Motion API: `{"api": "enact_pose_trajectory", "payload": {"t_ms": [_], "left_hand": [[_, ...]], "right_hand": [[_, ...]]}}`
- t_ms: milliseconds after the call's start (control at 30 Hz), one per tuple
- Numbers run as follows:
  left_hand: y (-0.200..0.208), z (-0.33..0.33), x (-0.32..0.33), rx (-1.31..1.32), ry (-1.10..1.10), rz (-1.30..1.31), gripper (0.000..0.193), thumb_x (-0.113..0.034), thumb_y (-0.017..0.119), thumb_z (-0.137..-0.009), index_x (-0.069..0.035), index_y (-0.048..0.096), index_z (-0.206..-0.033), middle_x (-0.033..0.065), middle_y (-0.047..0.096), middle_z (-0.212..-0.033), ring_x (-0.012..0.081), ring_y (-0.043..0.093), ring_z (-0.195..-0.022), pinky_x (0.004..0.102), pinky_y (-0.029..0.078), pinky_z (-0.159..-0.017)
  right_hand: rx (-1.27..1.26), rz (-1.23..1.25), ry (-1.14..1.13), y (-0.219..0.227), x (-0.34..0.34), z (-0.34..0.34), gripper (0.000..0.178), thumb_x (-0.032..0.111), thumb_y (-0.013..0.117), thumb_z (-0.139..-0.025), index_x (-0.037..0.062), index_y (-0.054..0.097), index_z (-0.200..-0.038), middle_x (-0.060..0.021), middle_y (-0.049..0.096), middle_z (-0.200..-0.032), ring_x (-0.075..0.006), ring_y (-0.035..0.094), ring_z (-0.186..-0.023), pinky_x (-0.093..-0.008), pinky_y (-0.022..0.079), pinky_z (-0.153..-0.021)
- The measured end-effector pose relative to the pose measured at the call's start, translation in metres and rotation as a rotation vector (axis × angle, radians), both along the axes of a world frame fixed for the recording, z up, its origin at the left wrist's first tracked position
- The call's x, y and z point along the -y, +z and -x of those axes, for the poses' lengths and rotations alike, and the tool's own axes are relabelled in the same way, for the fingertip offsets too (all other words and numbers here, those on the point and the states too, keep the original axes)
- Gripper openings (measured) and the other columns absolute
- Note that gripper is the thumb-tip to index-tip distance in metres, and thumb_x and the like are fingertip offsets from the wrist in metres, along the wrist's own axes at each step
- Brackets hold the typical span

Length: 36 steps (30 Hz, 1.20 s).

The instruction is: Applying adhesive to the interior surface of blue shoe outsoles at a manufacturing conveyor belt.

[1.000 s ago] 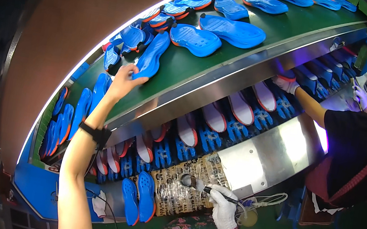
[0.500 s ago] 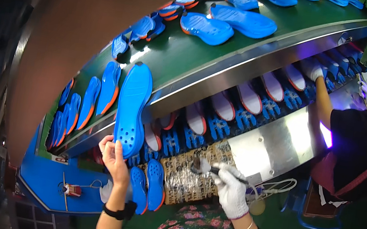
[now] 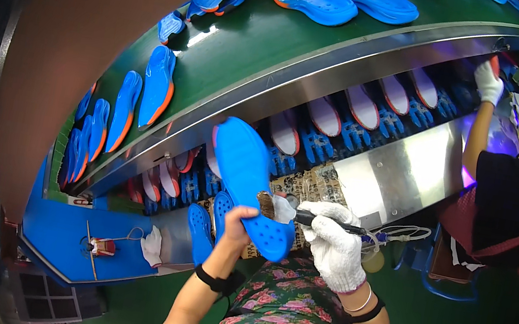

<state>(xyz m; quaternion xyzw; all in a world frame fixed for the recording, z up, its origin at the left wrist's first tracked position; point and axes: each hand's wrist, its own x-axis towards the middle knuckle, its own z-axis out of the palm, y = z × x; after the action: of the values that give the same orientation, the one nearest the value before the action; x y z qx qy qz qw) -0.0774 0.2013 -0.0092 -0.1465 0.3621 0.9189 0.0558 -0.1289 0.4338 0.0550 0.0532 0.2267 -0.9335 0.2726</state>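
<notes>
A blue shoe sole [image 3: 242,159], dotted with round holes at its near end, is tilted in front of me. My bare left hand [image 3: 238,228] grips its left edge, thumb on top. In my white-gloved right hand [image 3: 331,250] is a brush [image 3: 283,209] with a dark handle and pale head. Its brown bristles lie over the middle of the sole and seem to touch it. Beside my left hand, two more blue soles, a left one [image 3: 198,231] and a partly covered one [image 3: 221,209], rest on the work surface.
Blue soles with orange edges lie on the green upper belt [image 3: 238,47]. Below its metal rail, shoes with white bottoms [image 3: 361,107] stand in a row. A metal plate [image 3: 389,174] is at right, near a co-worker's gloved hand [image 3: 488,84]. A white glove [image 3: 151,246] lies on the blue table.
The held sole has come down and right, toward me, and tilted. My right hand has raised the brush from over the wrapped surface onto the sole. The co-worker's gloved hand has moved right.
</notes>
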Motion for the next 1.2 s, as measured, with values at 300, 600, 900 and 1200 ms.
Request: {"api": "enact_pose_trajectory", "payload": {"t_ms": [300, 600, 900, 1200], "left_hand": [[-0.043, -0.034, -0.021, -0.157, -0.166, -0.348, 0.091, -0.058, 0.072, -0.087, -0.005, 0.04, -0.153, 0.0167, 0.054, -0.148, 0.0339, 0.054, -0.134, 0.0514, 0.04, -0.116], [0.021, 0.004, -0.056, 0.093, -0.033, -0.196, 0.094, -0.083, 0.026, -0.095, -0.017, 0.027, -0.162, 0.0099, 0.04, -0.16, 0.032, 0.042, -0.144, 0.051, 0.034, -0.12], [0.023, 0.012, -0.061, 0.061, -0.003, -0.046, 0.094, -0.081, 0.026, -0.096, -0.015, 0.024, -0.164, 0.0089, 0.033, -0.165, 0.0322, 0.036, -0.149, 0.0497, 0.027, -0.124], [0.036, 0.007, -0.07, 0.225, -0.104, 0.16, 0.107, -0.091, 0.027, -0.087, -0.014, 0.028, -0.161, 0.0117, 0.041, -0.16, 0.0329, 0.045, -0.143, 0.0502, 0.034, -0.12]], "right_hand": [[-0.292, -0.305, -0.059, 0.012, 0.007, -0.005, 0.023, 0.0, 0.068, -0.091, -0.0014, 0.074, -0.113, -0.0069, 0.074, -0.101, -0.0076, 0.064, -0.08, -0.0224, 0.052, -0.07], [-0.707, -0.688, -0.273, 0.025, 0.005, 0.002, 0.021, -0.004, 0.074, -0.084, -0.0033, 0.075, -0.105, -0.0132, 0.076, -0.106, -0.0201, 0.072, -0.099, -0.0333, 0.057, -0.09], [-1.012, -0.895, -0.499, 0.019, 0.01, 0.019, 0.019, -0.003, 0.074, -0.082, -0.0008, 0.077, -0.101, -0.013, 0.078, -0.104, -0.0222, 0.074, -0.093, -0.0337, 0.058, -0.085], [-1.408, -1.145, -0.618, 0.022, 0.027, 0.007, 0.026, 0.0, 0.078, -0.076, 0.0062, 0.078, -0.102, -0.0115, 0.076, -0.101, -0.0283, 0.073, -0.09, -0.0375, 0.058, -0.081]]}}
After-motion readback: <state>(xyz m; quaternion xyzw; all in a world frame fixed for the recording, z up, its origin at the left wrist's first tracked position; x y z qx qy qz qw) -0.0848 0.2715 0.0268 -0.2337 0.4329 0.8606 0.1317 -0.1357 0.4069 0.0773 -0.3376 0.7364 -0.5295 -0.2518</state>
